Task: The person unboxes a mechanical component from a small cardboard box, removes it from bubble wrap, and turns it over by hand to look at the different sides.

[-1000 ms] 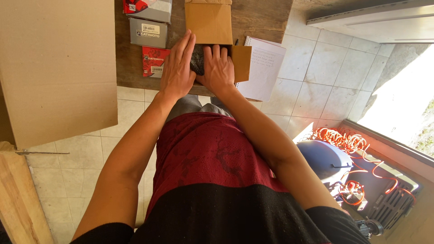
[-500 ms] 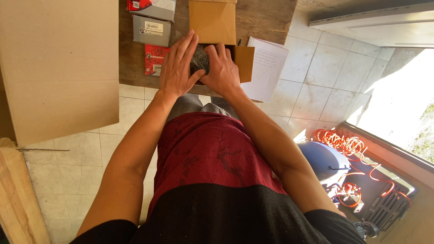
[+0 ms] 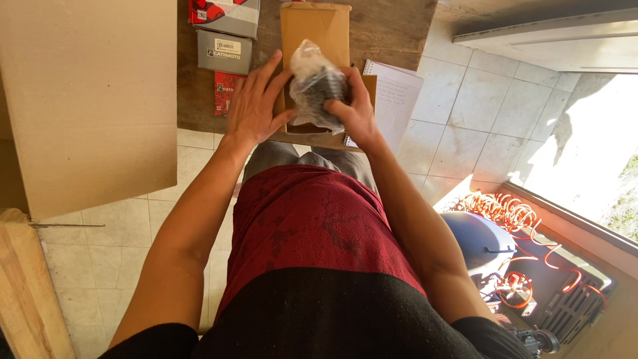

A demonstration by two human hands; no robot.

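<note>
Right hand point(image 3: 355, 110) fingers grip plastic-wrapped part point(image 3: 316, 90); left hand point(image 3: 256, 106) splayed flat, steadying box point(image 3: 316, 30).

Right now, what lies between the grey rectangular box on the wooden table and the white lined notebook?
In the head view, the open brown cardboard box, with both hands holding a clear plastic-wrapped dark part over it.
</note>
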